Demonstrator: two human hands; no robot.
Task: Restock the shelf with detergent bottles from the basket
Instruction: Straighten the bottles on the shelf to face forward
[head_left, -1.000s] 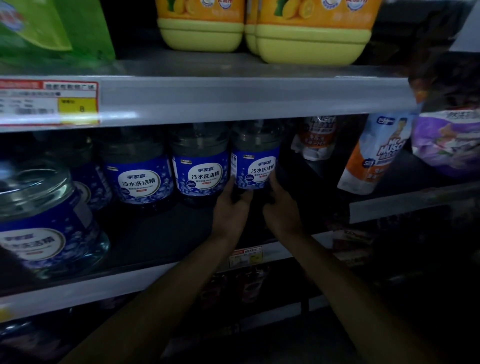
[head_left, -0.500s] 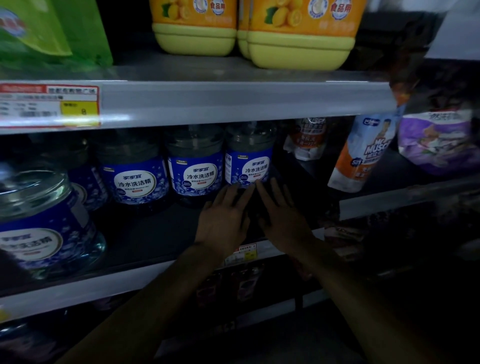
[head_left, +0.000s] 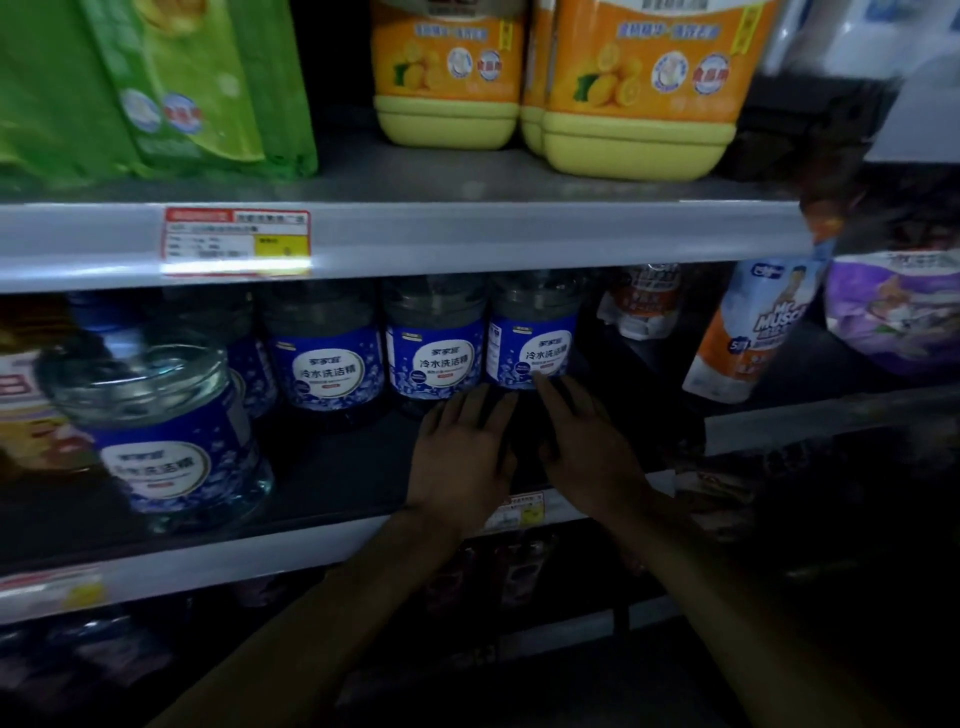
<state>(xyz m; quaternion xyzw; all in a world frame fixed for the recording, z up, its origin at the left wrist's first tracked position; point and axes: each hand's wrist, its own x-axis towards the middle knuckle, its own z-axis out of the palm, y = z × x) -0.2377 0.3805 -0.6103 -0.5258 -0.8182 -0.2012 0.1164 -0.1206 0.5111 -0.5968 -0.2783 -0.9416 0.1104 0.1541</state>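
A: What has moved in the last second?

B: Both hands have let go of the detergent bottle (head_left: 532, 353). A second ago they clasped it from either side. Since then they have drawn back toward the front edge of the shelf.

A: How are the hands now?

B: The left hand (head_left: 462, 452) is palm down with its fingers straight and spread, holding nothing. The right hand (head_left: 587, 452) is the same, just beside it across a narrow gap. The right index fingertip (head_left: 540, 383) reaches the foot of the bottle's blue label. Whether it touches, I cannot tell.

A: Where does the bottle stand?

B: It stands upright, set back on the dark middle shelf (head_left: 337, 483). It closes the right end of a row of matching bottles (head_left: 434, 364). One more front bottle (head_left: 161, 431) of the same kind stands on the left, nearer the edge.

A: What else is nearby?

B: To the right there is a Mr Muscle refill pouch (head_left: 748, 332), then a purple pack (head_left: 893, 312). The upper shelf (head_left: 467, 234) carries yellow jugs (head_left: 639, 88) with orange lemon labels and green packs (head_left: 156, 88) on the left. A red-bordered price tag (head_left: 236, 241) sits on its front edge.
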